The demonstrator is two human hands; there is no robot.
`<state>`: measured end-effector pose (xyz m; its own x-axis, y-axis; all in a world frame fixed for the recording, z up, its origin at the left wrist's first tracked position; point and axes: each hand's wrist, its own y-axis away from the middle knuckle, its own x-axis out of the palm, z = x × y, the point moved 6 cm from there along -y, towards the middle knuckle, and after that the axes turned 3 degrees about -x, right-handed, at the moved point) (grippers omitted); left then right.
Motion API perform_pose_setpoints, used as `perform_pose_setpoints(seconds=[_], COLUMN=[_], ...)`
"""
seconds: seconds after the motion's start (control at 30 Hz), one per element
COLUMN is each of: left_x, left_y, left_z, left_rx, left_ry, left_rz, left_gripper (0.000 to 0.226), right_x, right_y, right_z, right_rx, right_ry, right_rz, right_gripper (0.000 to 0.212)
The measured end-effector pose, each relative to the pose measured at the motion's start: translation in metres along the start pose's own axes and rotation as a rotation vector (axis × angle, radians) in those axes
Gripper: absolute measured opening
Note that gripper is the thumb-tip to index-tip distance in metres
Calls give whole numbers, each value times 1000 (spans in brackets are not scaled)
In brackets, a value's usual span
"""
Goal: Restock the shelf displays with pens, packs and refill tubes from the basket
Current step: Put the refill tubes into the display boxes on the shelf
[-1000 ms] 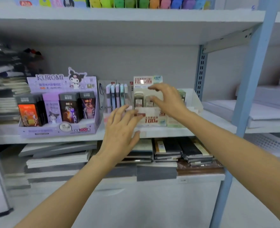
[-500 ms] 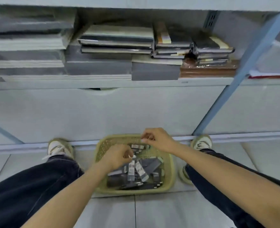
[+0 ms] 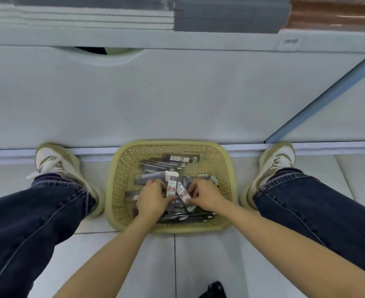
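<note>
Off the shelf display of a second ago, both hands are now down in the middle of the basket (image 3: pixel 115 190) — left hand (image 3: pixel 151 198) curled round one red-labelled pack (image 3: pixel 171 188), right hand (image 3: pixel 205 195) seemingly pinching a second pack (image 3: pixel 183 194) beside it — so another pick-up has begun.
</note>
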<state>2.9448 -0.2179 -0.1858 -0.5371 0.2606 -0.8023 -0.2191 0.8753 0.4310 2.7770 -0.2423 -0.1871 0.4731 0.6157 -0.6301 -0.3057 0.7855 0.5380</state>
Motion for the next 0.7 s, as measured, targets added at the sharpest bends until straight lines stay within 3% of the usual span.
perform_pose_setpoints(seconds=[0.13,0.23,0.33,0.4,0.6,0.7], left_x=[-7,-24,-30,-32,-45,-42], left_y=[-5,-8,-10,-12,-36,-48], left_z=[6,11,8,3,-7,-6], left_rx=[10,9,-6,34,85,79], left_ry=[207,367,477,452,319,242], left_rz=[27,4,100,131,9,-1], left_gripper=[24,18,14,10,17,27], right_x=[-20,-45,-56,-59,-66,-54], right_y=[-2,-3,-7,-11,-25,-34], right_z=[-6,-5,1,3,-1,-5], right_rx=[-24,-89,-147,-160,-91,-77], right_ry=[-111,-124,-51,-17,-79,-27], right_rz=[-10,-68,32,46,-185,-150], right_gripper=[18,17,20,20,11,11])
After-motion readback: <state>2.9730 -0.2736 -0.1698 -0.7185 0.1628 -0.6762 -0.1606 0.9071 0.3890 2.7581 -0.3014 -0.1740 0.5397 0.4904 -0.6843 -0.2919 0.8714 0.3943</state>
